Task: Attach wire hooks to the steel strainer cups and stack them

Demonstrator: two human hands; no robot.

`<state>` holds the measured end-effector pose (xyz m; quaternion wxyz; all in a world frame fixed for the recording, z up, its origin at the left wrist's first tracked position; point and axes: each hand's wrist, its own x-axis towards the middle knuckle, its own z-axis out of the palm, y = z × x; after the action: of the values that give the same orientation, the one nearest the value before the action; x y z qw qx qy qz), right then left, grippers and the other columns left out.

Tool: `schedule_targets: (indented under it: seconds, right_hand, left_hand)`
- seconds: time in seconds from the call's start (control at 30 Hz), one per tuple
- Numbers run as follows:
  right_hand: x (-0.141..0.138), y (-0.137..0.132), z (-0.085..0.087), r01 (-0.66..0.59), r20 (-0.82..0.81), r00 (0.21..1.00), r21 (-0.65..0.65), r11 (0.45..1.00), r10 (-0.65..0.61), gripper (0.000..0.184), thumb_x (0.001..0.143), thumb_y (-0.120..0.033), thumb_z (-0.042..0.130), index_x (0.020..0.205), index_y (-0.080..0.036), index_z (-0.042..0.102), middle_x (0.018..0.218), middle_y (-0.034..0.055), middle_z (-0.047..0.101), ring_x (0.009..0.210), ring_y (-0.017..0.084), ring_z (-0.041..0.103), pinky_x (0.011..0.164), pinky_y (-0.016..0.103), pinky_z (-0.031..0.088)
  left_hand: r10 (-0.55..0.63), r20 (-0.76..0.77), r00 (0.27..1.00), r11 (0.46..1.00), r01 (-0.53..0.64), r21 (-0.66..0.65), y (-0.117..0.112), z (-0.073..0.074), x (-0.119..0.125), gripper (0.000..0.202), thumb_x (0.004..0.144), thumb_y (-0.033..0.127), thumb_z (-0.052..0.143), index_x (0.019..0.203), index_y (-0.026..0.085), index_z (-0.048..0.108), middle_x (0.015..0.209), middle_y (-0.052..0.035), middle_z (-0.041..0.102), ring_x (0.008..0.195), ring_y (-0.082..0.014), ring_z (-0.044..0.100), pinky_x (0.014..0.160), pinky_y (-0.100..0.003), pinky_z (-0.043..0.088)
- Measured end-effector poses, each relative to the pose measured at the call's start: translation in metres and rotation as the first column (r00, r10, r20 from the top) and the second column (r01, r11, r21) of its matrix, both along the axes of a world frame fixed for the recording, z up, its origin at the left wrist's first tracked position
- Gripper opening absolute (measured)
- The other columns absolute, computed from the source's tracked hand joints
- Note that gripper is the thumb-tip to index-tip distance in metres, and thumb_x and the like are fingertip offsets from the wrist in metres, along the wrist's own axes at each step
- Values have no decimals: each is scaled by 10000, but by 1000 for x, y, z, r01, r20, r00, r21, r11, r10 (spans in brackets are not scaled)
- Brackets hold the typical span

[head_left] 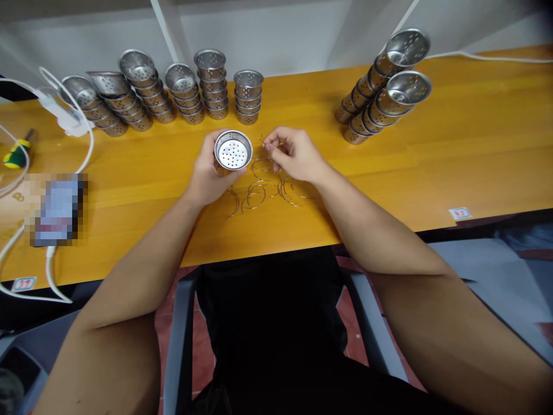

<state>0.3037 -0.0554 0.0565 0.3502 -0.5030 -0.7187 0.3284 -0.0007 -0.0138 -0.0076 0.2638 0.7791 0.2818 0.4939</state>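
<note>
My left hand (207, 176) is wrapped round a small perforated metal cup (233, 151), its open mouth facing up at me above the yellow wooden table (432, 167). Just to its right, my right hand (291, 154) pinches a thin curved wire handle (261, 140) between thumb and fingertips, close to the cup's rim. Several more loose wire handles (263, 193) lie on the table under and in front of both hands.
Stacks of the same metal cups (181, 92) stand along the back left, and two tilted stacks (384, 86) lie at the back right. White cables (78, 132), a screwdriver (17, 151) and a blurred-out object (56, 208) sit at the left.
</note>
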Motion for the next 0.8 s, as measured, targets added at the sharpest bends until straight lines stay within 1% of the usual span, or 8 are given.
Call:
schedule_targets:
  seconds: [0.13, 0.3, 0.4, 0.47, 0.53, 0.6, 0.7, 0.8]
  right_hand:
    - [0, 1, -3, 41, 31, 999, 67, 997, -43, 348, 1238, -656, 753, 1264, -309, 763, 976, 63, 675, 887, 299, 674, 880, 508, 735]
    - [-1, 4, -8, 71, -46, 997, 131, 989, -66, 410, 1248, -714, 751, 1321, -312, 787, 965, 49, 618, 888, 296, 628, 906, 513, 724]
    - [-2, 7, -14, 76, -130, 990, 196, 978, -51, 393, 1261, -691, 766, 1316, -305, 820, 915, 33, 581, 835, 276, 601, 853, 488, 719]
    - [-3, 10, -20, 52, -205, 979, 260, 964, 2, 416, 1265, -700, 781, 1300, -290, 836, 869, 17, 562, 776, 248, 561, 771, 443, 691]
    - [-6, 12, -25, 21, -271, 960, 320, 947, 71, 461, 1256, -738, 803, 1275, -279, 843, 823, -1, 539, 722, 220, 508, 673, 393, 621]
    - [-9, 13, -28, -3, -316, 941, 351, 936, 121, 494, 1240, -770, 829, 1262, -277, 845, 796, -14, 523, 691, 201, 468, 609, 363, 536]
    - [-15, 9, -28, -13, -358, 922, 351, 936, 147, 502, 1217, -775, 870, 1262, -275, 848, 787, -22, 517, 682, 190, 463, 591, 347, 476]
    - [-20, 3, -26, -25, -366, 917, 340, 940, 157, 479, 1215, -748, 879, 1271, -274, 847, 796, -20, 522, 693, 191, 487, 608, 344, 473]
  left_hand:
    - [-7, -3, 1000, 1000, 7, 30, 1, -1, -1, 1151, 913, 961, 1075, 1758, 332, 612, 1723, -160, 755, 1713, -471, 763, 1536, -703, 636]
    - [-1, -18, 1000, 1000, 1, 10, 1, -5, 0, 1154, 923, 914, 1100, 1783, 341, 586, 1752, -163, 741, 1735, -466, 741, 1541, -683, 627]
    - [-1, -6, 1000, 999, 1, 33, -1, -4, 0, 1181, 892, 938, 1108, 1773, 341, 598, 1725, -157, 749, 1675, -447, 776, 1512, -663, 645]
    - [15, -10, 1000, 999, -15, 40, -2, -2, -2, 1246, 807, 950, 1157, 1753, 339, 622, 1698, -153, 758, 1626, -449, 797, 1480, -667, 660]
    - [44, -19, 999, 998, -43, 55, -3, 2, -3, 1270, 708, 949, 1209, 1685, 334, 679, 1636, -141, 776, 1596, -466, 802, 1454, -691, 667]
    - [68, -20, 997, 993, -66, 93, -2, 4, -3, 1218, 671, 936, 1233, 1596, 326, 726, 1570, -127, 792, 1567, -472, 802, 1427, -714, 674]
    - [38, 22, 999, 984, -41, 173, 2, 1, -1, 1135, 798, 897, 1200, 1648, 354, 677, 1582, -104, 812, 1460, -401, 832, 1305, -681, 736]
    - [-32, 61, 998, 974, 18, 224, 9, -8, 5, 1158, 872, 906, 1151, 1752, 416, 579, 1571, -76, 834, 1342, -342, 849, 1153, -635, 775]
